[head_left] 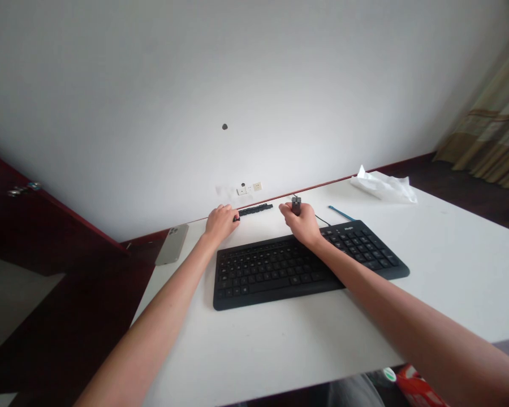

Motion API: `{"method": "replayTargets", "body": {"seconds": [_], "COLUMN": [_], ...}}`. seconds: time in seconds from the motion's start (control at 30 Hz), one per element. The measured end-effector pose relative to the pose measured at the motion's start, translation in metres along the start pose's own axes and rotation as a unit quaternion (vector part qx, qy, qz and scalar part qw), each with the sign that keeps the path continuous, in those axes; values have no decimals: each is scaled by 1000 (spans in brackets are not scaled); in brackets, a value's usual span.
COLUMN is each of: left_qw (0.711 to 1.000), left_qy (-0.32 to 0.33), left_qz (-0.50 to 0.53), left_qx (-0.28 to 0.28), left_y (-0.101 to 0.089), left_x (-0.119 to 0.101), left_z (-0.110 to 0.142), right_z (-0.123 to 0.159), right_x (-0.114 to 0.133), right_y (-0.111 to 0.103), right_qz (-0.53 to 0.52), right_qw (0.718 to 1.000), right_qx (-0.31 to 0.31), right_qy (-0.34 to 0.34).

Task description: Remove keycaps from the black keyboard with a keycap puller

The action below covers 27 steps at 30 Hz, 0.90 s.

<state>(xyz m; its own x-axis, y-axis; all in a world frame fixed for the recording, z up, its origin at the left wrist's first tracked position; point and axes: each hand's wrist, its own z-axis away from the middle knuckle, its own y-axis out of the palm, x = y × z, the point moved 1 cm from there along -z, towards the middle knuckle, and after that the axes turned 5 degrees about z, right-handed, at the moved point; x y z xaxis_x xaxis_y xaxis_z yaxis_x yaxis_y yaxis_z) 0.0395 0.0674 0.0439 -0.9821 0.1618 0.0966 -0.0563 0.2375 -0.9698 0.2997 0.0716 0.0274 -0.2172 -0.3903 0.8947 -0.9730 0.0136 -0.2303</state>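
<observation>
A black keyboard (pixel 275 284) lies on the white table in front of me, slightly tilted in view. Beyond its left part, a row of small black keycaps (pixel 257 209) runs along the back of the table. My left hand (pixel 221 221) rests at the left end of this row, fingers curled down and closed on a small black keycap (pixel 236 219). My right hand (pixel 302 221) is over the keyboard's back edge, its fist wrapped round a stubby dark object with a squarish top (pixel 296 204). Its lower part is hidden in my fingers.
A phone (pixel 172 245) lies at the table's left edge. A thin blue stick-like tool (pixel 340 213) lies behind the keyboard, near its black cable (pixel 323 220). A crumpled white plastic bag (pixel 384 186) sits at the back right. The wall (pixel 254 124) stands close behind the table.
</observation>
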Motion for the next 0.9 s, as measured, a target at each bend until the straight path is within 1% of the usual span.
{"method": "replayTargets", "body": {"seconds": [0.23, 0.33, 0.4, 0.5, 0.53, 0.57, 0.63, 0.67, 0.77, 0.83, 0.9], "left_qw": [1000, 999, 999, 993, 988, 983, 970, 963, 949, 948, 948], "left_qy": [-22, -33, -41, -56, -59, -53, -32, -17, 8, 20, 40], "left_qz": [-1, 0, 12, 87, 128, 171, 239, 267, 311, 313, 314], "left_qx": [-2, -9, -25, -54, -56, -46, -42, -39, -49, -49, -37], "left_y": [5, 3, -1, -12, -16, -20, -26, -28, -32, -32, -30], "left_x": [-6, -6, -7, -16, -23, -30, -49, -58, -83, -95, -104], "left_z": [2, 3, 5, 17, 25, 34, 56, 67, 97, 109, 114], "right_z": [1, 2, 2, 1, 0, -1, -3, -3, -1, 3, 8], "right_x": [0, 2, 3, 6, 7, 7, 9, 11, 17, 22, 25], "right_y": [1, 0, 0, -1, 0, 0, 2, 4, 9, 12, 15], "right_qz": [-2, -1, -7, -41, -63, -94, -182, -232, -355, -401, -425], "right_qw": [1000, 1000, 1000, 999, 997, 994, 980, 969, 923, 897, 876], "right_qx": [4, 6, 5, 8, 12, 18, 34, 46, 93, 125, 156], "right_qy": [8, 7, 7, 29, 40, 50, 69, 78, 117, 140, 166]}}
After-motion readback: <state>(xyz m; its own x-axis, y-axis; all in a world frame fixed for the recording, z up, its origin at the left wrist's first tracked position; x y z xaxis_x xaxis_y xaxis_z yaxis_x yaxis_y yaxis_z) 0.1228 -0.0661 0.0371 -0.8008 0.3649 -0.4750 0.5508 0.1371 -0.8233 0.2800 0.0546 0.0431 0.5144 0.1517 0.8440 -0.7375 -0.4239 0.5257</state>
